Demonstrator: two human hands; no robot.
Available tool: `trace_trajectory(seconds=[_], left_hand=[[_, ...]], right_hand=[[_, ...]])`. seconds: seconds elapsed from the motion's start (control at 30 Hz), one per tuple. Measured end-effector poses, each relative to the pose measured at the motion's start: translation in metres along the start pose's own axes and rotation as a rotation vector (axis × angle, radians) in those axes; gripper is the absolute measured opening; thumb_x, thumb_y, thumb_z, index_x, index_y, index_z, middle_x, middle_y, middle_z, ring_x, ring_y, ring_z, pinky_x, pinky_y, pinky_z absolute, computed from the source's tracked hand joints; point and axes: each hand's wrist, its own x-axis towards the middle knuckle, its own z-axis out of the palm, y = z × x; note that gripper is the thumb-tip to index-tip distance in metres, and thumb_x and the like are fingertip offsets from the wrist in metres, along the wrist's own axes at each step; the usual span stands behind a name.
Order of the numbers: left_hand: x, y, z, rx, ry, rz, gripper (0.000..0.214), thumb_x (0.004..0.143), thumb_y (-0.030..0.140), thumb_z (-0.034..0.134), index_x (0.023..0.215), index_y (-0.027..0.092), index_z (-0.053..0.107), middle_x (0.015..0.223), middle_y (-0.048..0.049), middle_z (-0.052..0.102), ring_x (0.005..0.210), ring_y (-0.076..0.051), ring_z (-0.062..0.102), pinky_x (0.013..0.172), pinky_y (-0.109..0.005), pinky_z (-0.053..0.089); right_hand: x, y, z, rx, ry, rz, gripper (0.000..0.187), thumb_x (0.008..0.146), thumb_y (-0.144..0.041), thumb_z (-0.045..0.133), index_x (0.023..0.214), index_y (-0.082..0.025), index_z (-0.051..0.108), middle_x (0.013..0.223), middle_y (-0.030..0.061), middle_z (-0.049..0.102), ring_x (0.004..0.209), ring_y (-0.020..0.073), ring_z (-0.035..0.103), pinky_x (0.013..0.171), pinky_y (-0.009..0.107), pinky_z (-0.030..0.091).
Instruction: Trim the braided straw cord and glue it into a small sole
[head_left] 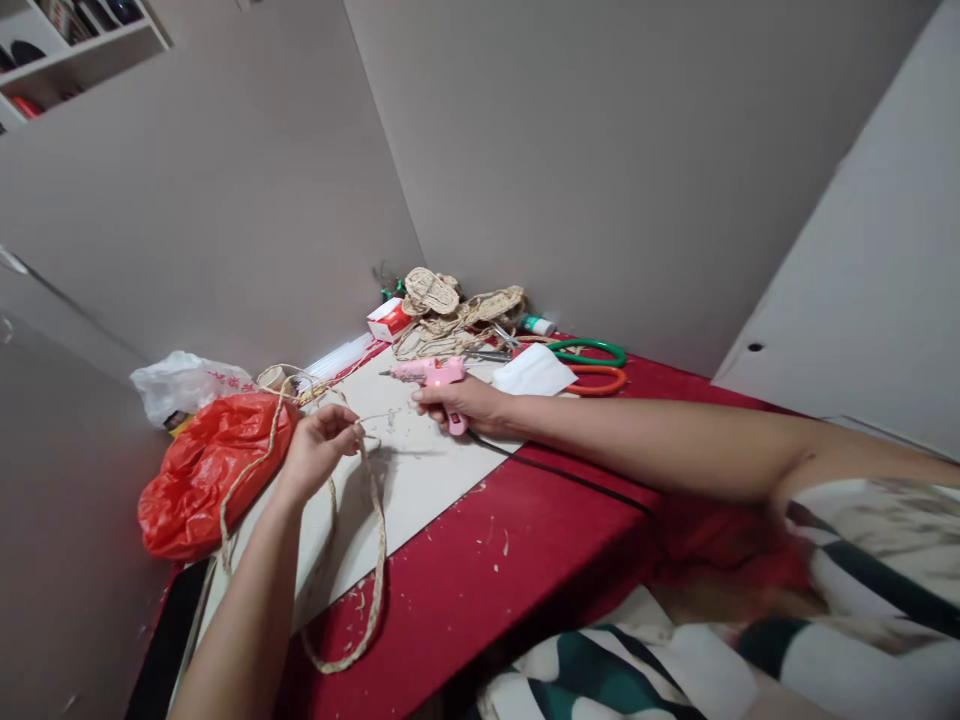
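A pink glue gun (435, 375) is grasped in the right hand (461, 400) while braided cord (375, 540) is pinched by the left hand (319, 450) over the worktop (487, 570).

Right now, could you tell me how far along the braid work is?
Done: several woven pieces lie by the wall. In hand: left hand pinches the loose braid; right hand grips the pink glue gun. Left: that long braid hangs uncoiled.
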Motion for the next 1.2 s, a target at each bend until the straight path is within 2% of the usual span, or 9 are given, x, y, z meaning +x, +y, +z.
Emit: trace_trajectory(seconds=[0.13, 0.27, 0.37, 0.53, 0.67, 0.87, 1.03, 1.1, 1.2], left_hand=[[0.0, 0.003, 0.047, -0.006, -0.062, 0.04, 0.023, 0.067, 0.033, 0.074, 0.076, 0.016, 0.062, 0.064, -0.0001, 0.062, 0.056, -0.011, 0.055, 0.057, -0.025, 0.045], [0.0, 0.005, 0.063, -0.003, -0.055, 0.041, 0.029, 0.064, 0.039, 0.074, 0.079, 0.016, 0.063, 0.065, -0.0011, 0.063, 0.057, -0.013, 0.057, 0.058, -0.026, 0.047], [0.0, -0.004, 0.047, 0.033, 0.011, 0.004, 0.04, 0.066, 0.046, 0.071, 0.09, 0.016, 0.063, 0.075, -0.0049, 0.067, 0.063, -0.016, 0.062, 0.061, -0.03, 0.051], [0.005, -0.037, -0.014, 0.26, 0.24, -0.113, 0.038, 0.082, 0.045, 0.059, 0.099, 0.011, 0.06, 0.087, -0.0084, 0.067, 0.069, -0.016, 0.062, 0.068, -0.034, 0.053], [0.014, -0.058, -0.046, 0.524, 0.249, -0.23, 0.031, 0.089, 0.035, 0.058, 0.111, 0.014, 0.06, 0.106, -0.0081, 0.063, 0.087, -0.019, 0.063, 0.074, -0.038, 0.053], [0.033, -0.063, -0.041, 0.834, 0.127, -0.319, 0.034, 0.089, 0.034, 0.058, 0.118, 0.017, 0.058, 0.12, -0.01, 0.059, 0.101, -0.023, 0.06, 0.084, -0.044, 0.051], [0.044, -0.063, -0.033, 0.917, 0.074, -0.343, 0.036, 0.089, 0.034, 0.058, 0.121, 0.017, 0.056, 0.121, -0.0103, 0.058, 0.101, -0.023, 0.06, 0.083, -0.044, 0.052], [0.039, -0.057, -0.035, 0.906, 0.03, -0.316, 0.032, 0.089, 0.034, 0.058, 0.116, 0.016, 0.058, 0.115, -0.0093, 0.06, 0.096, -0.021, 0.061, 0.081, -0.042, 0.052], [0.011, -0.035, -0.045, 0.849, -0.059, -0.236, 0.021, 0.086, 0.032, 0.06, 0.091, 0.012, 0.064, 0.088, -0.0063, 0.065, 0.078, -0.018, 0.062, 0.072, -0.033, 0.051]], right_hand=[[-0.006, 0.001, 0.005, 0.035, -0.152, 0.052, 0.025, 0.067, -0.029, 0.074, 0.076, -0.014, 0.057, 0.07, 0.0012, 0.064, 0.047, 0.0041, 0.046, 0.039, 0.015, 0.036], [-0.008, 0.002, 0.006, 0.033, -0.255, 0.043, 0.025, 0.065, -0.023, 0.074, 0.065, -0.014, 0.051, 0.051, -0.0041, 0.052, 0.044, 0.0052, 0.045, 0.039, 0.015, 0.034], [-0.009, 0.001, 0.005, 0.037, -0.248, 0.029, 0.024, 0.064, -0.019, 0.071, 0.063, -0.015, 0.048, 0.05, -0.005, 0.049, 0.043, 0.0044, 0.043, 0.04, 0.015, 0.034], [-0.009, -0.001, 0.003, 0.068, -0.224, 0.036, 0.026, 0.063, -0.019, 0.07, 0.065, -0.016, 0.045, 0.052, -0.0061, 0.047, 0.045, 0.0039, 0.042, 0.043, 0.016, 0.036], [-0.006, 0.0, 0.001, 0.067, -0.189, 0.039, 0.029, 0.061, -0.019, 0.073, 0.065, -0.016, 0.044, 0.052, -0.0058, 0.047, 0.045, 0.0046, 0.041, 0.042, 0.017, 0.033], [-0.001, 0.003, -0.003, 0.05, -0.143, 0.038, 0.028, 0.063, -0.018, 0.072, 0.064, -0.016, 0.044, 0.051, -0.006, 0.045, 0.045, 0.0046, 0.039, 0.043, 0.018, 0.033], [0.002, 0.005, -0.006, 0.036, -0.144, 0.034, 0.026, 0.065, -0.019, 0.071, 0.064, -0.016, 0.045, 0.054, -0.0052, 0.046, 0.046, 0.005, 0.04, 0.043, 0.018, 0.032], [0.001, 0.005, -0.006, 0.03, -0.143, 0.037, 0.027, 0.065, -0.019, 0.071, 0.064, -0.016, 0.044, 0.053, -0.0053, 0.045, 0.046, 0.0052, 0.039, 0.043, 0.018, 0.032], [0.0, 0.004, -0.006, 0.029, -0.132, 0.045, 0.026, 0.066, -0.018, 0.07, 0.064, -0.016, 0.045, 0.052, -0.0048, 0.044, 0.046, 0.0053, 0.039, 0.043, 0.018, 0.032]])
